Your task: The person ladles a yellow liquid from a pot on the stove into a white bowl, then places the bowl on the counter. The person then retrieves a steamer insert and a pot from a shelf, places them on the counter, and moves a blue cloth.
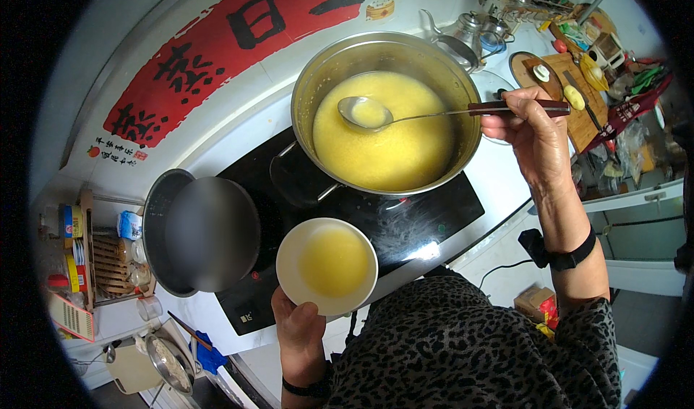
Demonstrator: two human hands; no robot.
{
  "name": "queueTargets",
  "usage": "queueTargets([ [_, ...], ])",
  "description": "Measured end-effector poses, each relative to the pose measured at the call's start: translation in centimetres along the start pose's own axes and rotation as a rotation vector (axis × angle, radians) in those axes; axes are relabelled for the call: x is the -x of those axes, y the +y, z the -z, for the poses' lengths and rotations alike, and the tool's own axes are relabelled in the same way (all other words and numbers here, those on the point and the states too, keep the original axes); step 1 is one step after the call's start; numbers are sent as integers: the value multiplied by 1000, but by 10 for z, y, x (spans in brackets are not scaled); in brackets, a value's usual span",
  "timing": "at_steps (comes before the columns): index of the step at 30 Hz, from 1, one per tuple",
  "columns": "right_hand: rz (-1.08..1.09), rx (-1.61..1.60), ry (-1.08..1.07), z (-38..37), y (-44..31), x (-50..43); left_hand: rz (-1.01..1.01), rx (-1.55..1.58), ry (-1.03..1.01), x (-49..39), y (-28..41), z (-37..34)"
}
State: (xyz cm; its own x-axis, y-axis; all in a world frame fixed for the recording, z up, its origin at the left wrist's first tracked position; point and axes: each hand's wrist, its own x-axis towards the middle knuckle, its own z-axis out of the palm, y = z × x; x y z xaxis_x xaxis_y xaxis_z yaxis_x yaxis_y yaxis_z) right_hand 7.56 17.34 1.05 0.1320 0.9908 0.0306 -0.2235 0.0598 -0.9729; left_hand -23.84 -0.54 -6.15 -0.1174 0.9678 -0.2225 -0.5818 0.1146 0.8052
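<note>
My right hand (534, 132) grips the dark red handle of a metal ladle (364, 113). Its bowl holds some yellow liquid and is over the large steel pot (466, 154). Yellow porridge-like soup (390, 159) fills a good part of that pot. In my left hand (301, 327) is a white bowl (288, 262) with yellow soup in it, held by the rim side nearest me. The bowl is in front of the pot, above the black cooktop (412, 230).
A dark pan (162, 257), partly blurred out, sits at the cooktop's left. Behind the pot stands a metal kettle (469, 32). Farther right lies a wooden cutting board (588, 110) with a knife (583, 100) and a peeled potato-like piece (573, 97). A wooden rack (111, 262) is at far left.
</note>
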Motion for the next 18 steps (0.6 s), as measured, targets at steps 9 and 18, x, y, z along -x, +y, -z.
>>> queueTargets([
  [9,7,-2,6,-1,1,0,-20,48,-2,1,-2,3],
  [18,13,9,17,0,-1,0,-15,39,9,2,-1,-1],
])
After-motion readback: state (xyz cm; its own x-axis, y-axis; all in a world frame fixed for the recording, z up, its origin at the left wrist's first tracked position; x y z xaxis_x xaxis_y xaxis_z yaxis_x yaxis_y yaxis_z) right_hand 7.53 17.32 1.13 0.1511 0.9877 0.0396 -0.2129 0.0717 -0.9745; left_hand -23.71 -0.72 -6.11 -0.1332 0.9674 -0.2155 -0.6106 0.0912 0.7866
